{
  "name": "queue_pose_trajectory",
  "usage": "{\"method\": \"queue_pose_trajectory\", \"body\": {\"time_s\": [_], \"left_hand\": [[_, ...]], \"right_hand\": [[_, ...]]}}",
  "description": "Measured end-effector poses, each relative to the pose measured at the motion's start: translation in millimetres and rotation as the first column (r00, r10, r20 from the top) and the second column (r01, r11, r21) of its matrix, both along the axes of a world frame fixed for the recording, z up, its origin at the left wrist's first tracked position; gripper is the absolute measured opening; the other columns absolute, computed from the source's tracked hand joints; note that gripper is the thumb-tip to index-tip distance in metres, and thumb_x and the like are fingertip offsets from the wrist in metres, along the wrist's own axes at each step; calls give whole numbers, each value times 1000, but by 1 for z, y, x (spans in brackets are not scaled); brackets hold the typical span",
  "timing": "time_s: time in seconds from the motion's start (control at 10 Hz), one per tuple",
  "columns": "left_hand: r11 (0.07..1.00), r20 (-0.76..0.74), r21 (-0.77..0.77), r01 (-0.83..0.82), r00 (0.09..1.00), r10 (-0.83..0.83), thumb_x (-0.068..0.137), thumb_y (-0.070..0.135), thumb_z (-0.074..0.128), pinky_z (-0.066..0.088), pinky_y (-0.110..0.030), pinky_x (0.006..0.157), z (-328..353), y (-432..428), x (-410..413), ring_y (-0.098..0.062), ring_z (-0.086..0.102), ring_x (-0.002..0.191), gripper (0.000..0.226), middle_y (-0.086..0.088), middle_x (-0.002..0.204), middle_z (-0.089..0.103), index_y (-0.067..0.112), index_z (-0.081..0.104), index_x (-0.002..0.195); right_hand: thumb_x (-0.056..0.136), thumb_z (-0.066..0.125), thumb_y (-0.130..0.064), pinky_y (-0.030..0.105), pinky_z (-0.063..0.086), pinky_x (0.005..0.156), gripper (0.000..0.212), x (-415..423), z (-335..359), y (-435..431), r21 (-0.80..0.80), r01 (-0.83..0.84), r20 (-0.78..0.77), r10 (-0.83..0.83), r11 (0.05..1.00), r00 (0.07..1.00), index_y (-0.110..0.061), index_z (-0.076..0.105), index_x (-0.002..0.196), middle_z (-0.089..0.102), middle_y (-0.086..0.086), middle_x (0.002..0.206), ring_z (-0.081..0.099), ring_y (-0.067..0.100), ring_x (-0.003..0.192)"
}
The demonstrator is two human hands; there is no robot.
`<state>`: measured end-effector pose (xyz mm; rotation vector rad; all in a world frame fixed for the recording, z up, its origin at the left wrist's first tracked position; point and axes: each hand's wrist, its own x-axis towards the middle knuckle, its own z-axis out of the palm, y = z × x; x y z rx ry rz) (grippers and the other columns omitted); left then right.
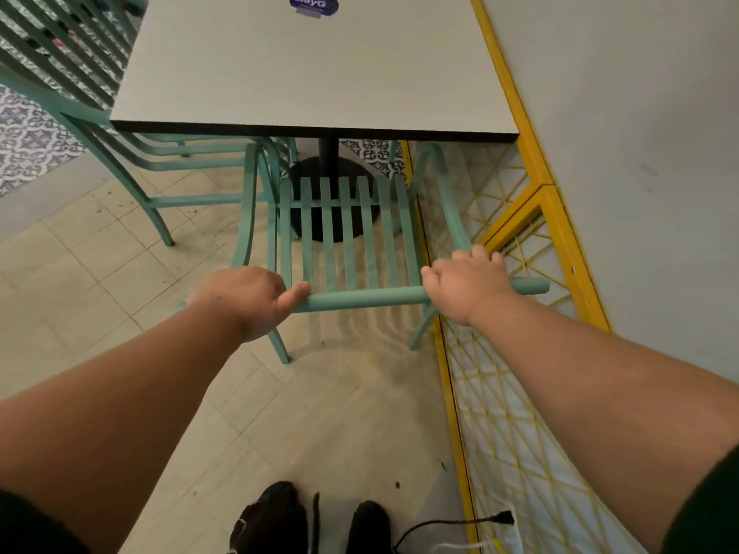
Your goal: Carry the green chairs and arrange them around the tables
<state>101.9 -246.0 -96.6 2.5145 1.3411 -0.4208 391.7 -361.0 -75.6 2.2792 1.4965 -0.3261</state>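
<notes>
A green slatted chair (352, 233) stands on the tiled floor with its seat partly under the near edge of a white square table (304, 74). My left hand (244, 297) grips the left end of the chair's top back rail. My right hand (464, 281) grips the same rail near its right end. A second green chair (120, 161) stands at the table's left side, and more green slats (60, 46) fill the upper left corner.
The table's black post and round base (332, 193) sit under the top. A yellow-framed panel with yellow cord mesh (500, 373) runs along the right, against a grey wall (640, 113). My dark shoes (312, 521) and a black cable (452, 523) are at the bottom.
</notes>
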Motion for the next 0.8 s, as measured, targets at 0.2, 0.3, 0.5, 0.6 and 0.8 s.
{"method": "queue_pose_trajectory", "body": {"time_s": [0.2, 0.3, 0.5, 0.6, 0.8], "left_hand": [[972, 100, -227, -63, 991, 87, 96, 76, 28, 41, -51, 110, 15, 11, -3, -29, 46, 140, 75, -5, 156, 47, 31, 42, 155], [950, 255, -301, -81, 953, 162, 98, 69, 38, 34, -54, 119, 35, 25, -8, -28, 39, 147, 69, -3, 161, 42, 31, 38, 157], [963, 185, 57, 265, 945, -271, 100, 67, 34, 25, -53, 122, 117, 114, 14, -25, 28, 153, 70, 1, 166, 34, 32, 31, 160], [912, 89, 108, 397, 909, -406, 99, 68, 32, 28, -54, 121, 136, 142, 33, -25, 28, 153, 71, 2, 167, 31, 35, 28, 161], [804, 22, 132, 580, 809, -587, 97, 70, 31, 31, -54, 119, 141, 128, 81, -26, 29, 153, 73, 2, 168, 31, 36, 26, 161]], "right_hand": [[104, 32, -59, 50, 39, 110, 65, -24, 23, -5, 186, 219, -323, -151, 958, 934, -13, 46, 146, 54, 14, 144, 46, 35, 135], [104, 40, -52, 48, 28, 121, 65, -30, 56, -1, 313, 205, -316, -102, 927, 943, -13, 39, 155, 46, 11, 155, 35, 32, 147], [103, 45, -49, 44, 35, 117, 63, -44, 99, 16, 421, 380, -315, -260, 824, 913, -11, 44, 153, 51, 13, 151, 44, 31, 141], [102, 46, -50, 46, 38, 116, 64, -56, 102, 8, 416, 431, -319, -316, 801, 894, -11, 43, 154, 52, 13, 151, 45, 31, 140], [100, 48, -49, 47, 40, 112, 60, -62, 100, -46, 431, 595, -317, -504, 678, 803, -10, 50, 147, 58, 16, 143, 50, 35, 134]]}}
